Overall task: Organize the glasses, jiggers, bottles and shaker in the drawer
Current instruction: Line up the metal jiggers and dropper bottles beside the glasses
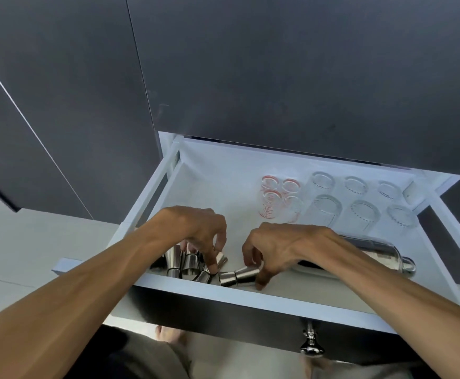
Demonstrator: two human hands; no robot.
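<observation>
A white drawer is pulled open below me. Several steel jiggers lie clustered at its front left. My left hand reaches down among them, its fingertips pinching one jigger. My right hand grips another jigger that lies on its side near the front wall. A steel shaker lies on its side at the front right, partly hidden by my right forearm. Red-marked measuring glasses and clear tumblers stand in rows at the back right.
The drawer's dark front carries a chrome knob. Dark cabinet doors rise behind the drawer. The left and back-left of the drawer floor are bare white. A pale floor lies to the left.
</observation>
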